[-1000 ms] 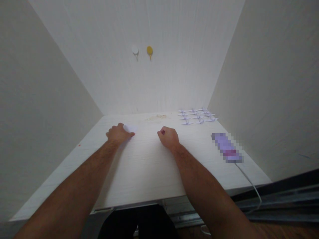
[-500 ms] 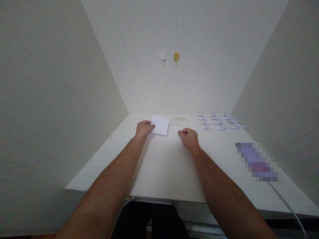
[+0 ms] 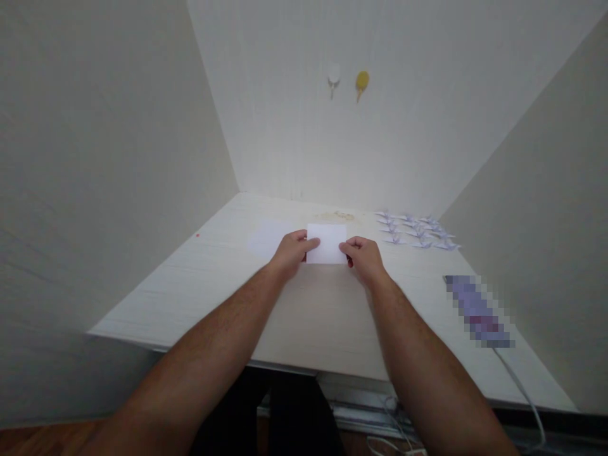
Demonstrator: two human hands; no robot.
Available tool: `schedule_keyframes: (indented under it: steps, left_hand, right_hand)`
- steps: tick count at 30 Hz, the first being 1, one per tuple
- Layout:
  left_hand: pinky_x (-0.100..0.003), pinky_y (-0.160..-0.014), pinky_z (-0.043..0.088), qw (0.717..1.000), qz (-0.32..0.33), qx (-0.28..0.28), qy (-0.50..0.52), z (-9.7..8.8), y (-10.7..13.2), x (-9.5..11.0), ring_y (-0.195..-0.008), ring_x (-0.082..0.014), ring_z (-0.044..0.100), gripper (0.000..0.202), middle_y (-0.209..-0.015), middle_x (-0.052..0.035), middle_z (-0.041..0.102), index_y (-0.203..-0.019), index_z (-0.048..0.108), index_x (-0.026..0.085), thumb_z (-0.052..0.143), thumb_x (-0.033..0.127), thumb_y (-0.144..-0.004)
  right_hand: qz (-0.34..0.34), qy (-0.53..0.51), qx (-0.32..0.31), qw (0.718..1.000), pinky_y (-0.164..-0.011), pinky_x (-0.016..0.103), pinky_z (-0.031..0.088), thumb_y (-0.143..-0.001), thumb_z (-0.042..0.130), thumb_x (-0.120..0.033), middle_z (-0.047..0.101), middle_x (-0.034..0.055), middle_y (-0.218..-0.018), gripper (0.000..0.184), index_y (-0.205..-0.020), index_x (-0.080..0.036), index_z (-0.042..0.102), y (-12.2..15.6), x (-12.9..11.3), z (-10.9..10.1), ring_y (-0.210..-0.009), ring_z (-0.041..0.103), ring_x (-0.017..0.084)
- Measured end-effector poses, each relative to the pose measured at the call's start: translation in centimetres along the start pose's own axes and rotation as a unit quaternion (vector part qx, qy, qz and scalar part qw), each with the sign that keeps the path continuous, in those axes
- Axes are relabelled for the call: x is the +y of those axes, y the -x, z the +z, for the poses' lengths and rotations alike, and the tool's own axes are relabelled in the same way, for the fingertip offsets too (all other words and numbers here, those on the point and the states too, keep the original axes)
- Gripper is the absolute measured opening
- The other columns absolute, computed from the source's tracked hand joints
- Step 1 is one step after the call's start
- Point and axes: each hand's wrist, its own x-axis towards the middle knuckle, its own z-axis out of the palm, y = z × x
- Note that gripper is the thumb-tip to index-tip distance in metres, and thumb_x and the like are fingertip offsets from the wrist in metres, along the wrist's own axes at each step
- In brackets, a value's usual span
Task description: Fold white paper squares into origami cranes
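A small white sheet of paper (image 3: 327,246) is held up over the middle of the white table (image 3: 327,316). My left hand (image 3: 292,253) pinches its left edge, thumb on the near face. At the opposite edge my right hand (image 3: 365,256) grips the paper with thumb and fingers. The fingertips behind the sheet are hidden. Several folded white paper cranes (image 3: 420,231) stand in rows at the back right of the table.
A blurred-out phone-like device (image 3: 477,310) lies on the right, with a pale cable (image 3: 522,392) running off the front edge. Walls (image 3: 118,158) enclose the table left, right and behind. A white hook (image 3: 334,76) and a yellow hook (image 3: 362,80) are on the back wall.
The paper has moved right, to between both hands. My right hand, closed beside it before, now grips its right edge. The view has shifted and tilted slightly.
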Motion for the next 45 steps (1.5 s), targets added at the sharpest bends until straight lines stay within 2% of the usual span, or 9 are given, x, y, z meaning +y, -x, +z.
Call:
schedule_keyframes:
  steps: [4,8,11,17,20,24,30,34,45]
  left_hand:
    - [-0.032,-0.066,0.051,0.999,-0.009,0.015,0.026,-0.1,-0.2,0.0,-0.065,-0.0170,0.064,0.029,-0.079,-0.0081,0.070,-0.081,0.067,0.012,0.077,0.028,-0.060]
    - [-0.034,-0.070,0.052,0.995,-0.034,0.036,0.086,-0.3,-0.4,0.3,-0.070,-0.0194,0.066,0.026,-0.081,-0.0091,0.071,-0.084,0.067,0.011,0.074,0.020,-0.061]
    - [-0.033,-0.069,0.053,0.992,-0.056,0.027,0.108,-0.2,-0.3,0.5,-0.071,-0.0199,0.066,0.024,-0.083,-0.0098,0.071,-0.086,0.066,0.011,0.069,0.016,-0.063]
    - [-0.029,-0.058,0.050,0.994,-0.072,-0.009,0.087,0.2,0.4,1.3,-0.070,-0.0200,0.067,0.028,-0.087,-0.0118,0.071,-0.092,0.065,0.011,0.068,0.013,-0.064]
    - [-0.025,-0.057,0.050,0.991,-0.088,-0.048,0.085,0.2,0.9,1.5,-0.072,-0.0192,0.068,0.032,-0.090,-0.0125,0.071,-0.096,0.066,0.011,0.069,0.013,-0.064]
    - [-0.027,-0.058,0.050,0.988,-0.092,-0.107,0.067,0.1,1.0,1.3,-0.071,-0.0198,0.068,0.030,-0.085,-0.0124,0.071,-0.094,0.068,0.012,0.070,0.019,-0.065]
    - [-0.025,-0.057,0.043,0.999,0.006,-0.023,-0.031,-0.3,0.3,1.2,-0.067,-0.0152,0.061,0.027,-0.077,-0.0072,0.068,-0.078,0.070,0.013,0.067,0.038,-0.069]
    - [-0.025,-0.061,0.041,0.986,0.071,-0.029,-0.146,-0.4,0.5,1.4,-0.066,-0.0135,0.058,0.030,-0.076,-0.0051,0.070,-0.080,0.074,0.015,0.072,0.041,-0.067]
    - [-0.022,-0.053,0.040,0.978,0.082,-0.050,-0.185,0.1,0.9,1.3,-0.055,-0.0100,0.054,0.020,-0.063,-0.0014,0.065,-0.073,0.069,0.013,0.074,0.031,-0.064]
  right_hand:
    - [-0.015,-0.018,-0.034,0.999,-0.037,0.021,0.032,-0.071,0.063,-0.036,0.056,-0.0019,-0.048,0.020,-0.070,-0.016,0.062,0.2,0.0,0.3,-0.038,0.047,0.009]
    - [-0.078,-0.076,-0.053,0.993,-0.046,0.021,0.044,-0.069,0.062,-0.028,0.071,0.0043,-0.095,0.048,-0.117,-0.022,0.058,0.2,-0.3,0.0,-0.060,0.063,0.012]
    - [-0.108,-0.074,-0.112,0.985,-0.052,0.022,0.049,-0.064,0.068,-0.022,0.067,0.0042,-0.112,0.051,-0.114,-0.025,0.059,0.2,-0.3,-0.2,-0.067,0.063,0.010]
    - [-0.104,-0.058,-0.091,0.989,-0.057,0.026,0.052,-0.066,0.072,-0.029,0.070,0.0018,-0.081,0.026,-0.089,-0.019,0.067,0.2,-0.2,-0.3,-0.070,0.064,0.014]
    - [-0.103,-0.074,-0.076,0.989,-0.059,0.027,0.054,-0.071,0.071,-0.037,0.071,0.0039,-0.080,0.025,-0.088,-0.018,0.067,0.2,-0.4,-0.4,-0.079,0.068,0.018]
    - [-0.098,-0.098,-0.042,0.990,-0.056,0.027,0.053,-0.070,0.072,-0.038,0.070,0.0026,-0.075,0.022,-0.079,-0.018,0.066,0.1,-0.5,-0.6,-0.069,0.065,0.015]
    - [-0.088,-0.058,-0.034,0.994,-0.049,0.024,0.046,-0.068,0.072,-0.032,0.065,0.0006,-0.062,0.017,-0.069,-0.017,0.065,0.1,-0.4,-0.7,-0.052,0.054,0.010]
    - [-0.076,0.011,-0.059,0.995,-0.046,0.023,0.041,-0.067,0.071,-0.033,0.063,-0.0001,-0.059,0.018,-0.068,-0.016,0.064,0.4,-0.6,-0.3,-0.047,0.051,0.009]
    - [-0.095,0.057,-0.036,0.993,-0.044,0.022,0.032,-0.067,0.070,-0.034,0.057,-0.0030,-0.053,0.020,-0.067,-0.016,0.061,0.5,-0.6,0.2,-0.044,0.043,0.008]
